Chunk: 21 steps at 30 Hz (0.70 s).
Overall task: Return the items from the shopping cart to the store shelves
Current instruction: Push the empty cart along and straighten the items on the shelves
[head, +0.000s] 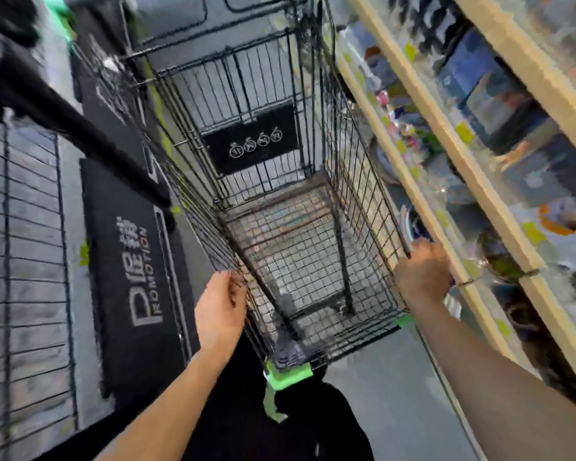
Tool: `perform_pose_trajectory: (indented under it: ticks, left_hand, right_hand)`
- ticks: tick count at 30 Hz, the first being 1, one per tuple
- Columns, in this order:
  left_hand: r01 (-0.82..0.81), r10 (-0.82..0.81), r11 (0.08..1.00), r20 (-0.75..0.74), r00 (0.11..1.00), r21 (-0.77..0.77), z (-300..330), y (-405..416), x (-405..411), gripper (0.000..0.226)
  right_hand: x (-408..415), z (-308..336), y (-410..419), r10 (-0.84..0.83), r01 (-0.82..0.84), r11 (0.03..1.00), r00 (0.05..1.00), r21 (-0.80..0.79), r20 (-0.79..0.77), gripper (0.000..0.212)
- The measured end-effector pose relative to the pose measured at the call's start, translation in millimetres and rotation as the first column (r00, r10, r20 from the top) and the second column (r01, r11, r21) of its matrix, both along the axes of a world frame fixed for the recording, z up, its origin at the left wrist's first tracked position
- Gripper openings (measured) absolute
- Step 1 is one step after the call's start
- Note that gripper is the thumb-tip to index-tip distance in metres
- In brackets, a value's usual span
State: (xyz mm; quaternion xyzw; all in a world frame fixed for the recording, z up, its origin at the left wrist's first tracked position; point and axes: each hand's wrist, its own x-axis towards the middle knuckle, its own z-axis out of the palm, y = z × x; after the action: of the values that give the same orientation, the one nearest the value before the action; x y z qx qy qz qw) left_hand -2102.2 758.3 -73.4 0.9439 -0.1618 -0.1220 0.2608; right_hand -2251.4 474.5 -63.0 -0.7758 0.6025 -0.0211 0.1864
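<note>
A black wire shopping cart fills the middle of the head view, seen from above and tilted. Its basket floor shows no items; the picture is blurred. My left hand grips the cart's left top rim near its near end. My right hand grips the right top rim opposite it. A black flap with white symbols hangs at the cart's far end. Green plastic corner pieces mark the near end.
Store shelves with beige edges and blurred colourful goods run along the right, close to the cart. A black promotion stand and a wire rack stand at the left. Grey floor lies between.
</note>
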Motion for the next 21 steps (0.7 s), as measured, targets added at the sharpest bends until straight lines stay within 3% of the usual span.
perform_pose_trajectory:
  ticks: [4,7,9,12,16,21]
  left_hand:
    - [-0.398,0.400,0.916,-0.189,0.897,0.050,-5,16,-12,0.037]
    - [-0.317,0.344,0.939,-0.353,0.870,0.134,-15,19,-16,0.021]
    - [-0.278,0.305,0.952,-0.365,0.880,0.126,-21,20,-18,0.009]
    - [-0.375,0.371,0.924,-0.379,0.848,0.067,-30,20,-10,0.020]
    - [-0.524,0.439,0.851,-0.529,0.726,-0.014,-47,31,12,0.022]
    - [-0.583,0.466,0.809,-0.526,0.712,-0.073,-31,18,66,0.022]
  right_hand:
    - [-1,8,1,0.189,-0.177,0.982,0.937,0.068,-0.293,0.019]
    - [-4,3,-7,0.250,-0.260,0.965,0.898,0.021,-0.362,0.009]
    - [-2,0,-14,0.283,-0.304,0.953,0.878,0.008,-0.387,0.005]
    - [16,0,-25,0.318,-0.334,0.942,0.844,0.041,-0.432,0.004]
    - [40,-7,-25,0.328,-0.358,0.934,0.854,0.003,-0.403,0.011]
    - [81,-9,-25,0.299,-0.318,0.948,0.891,0.002,-0.341,0.018]
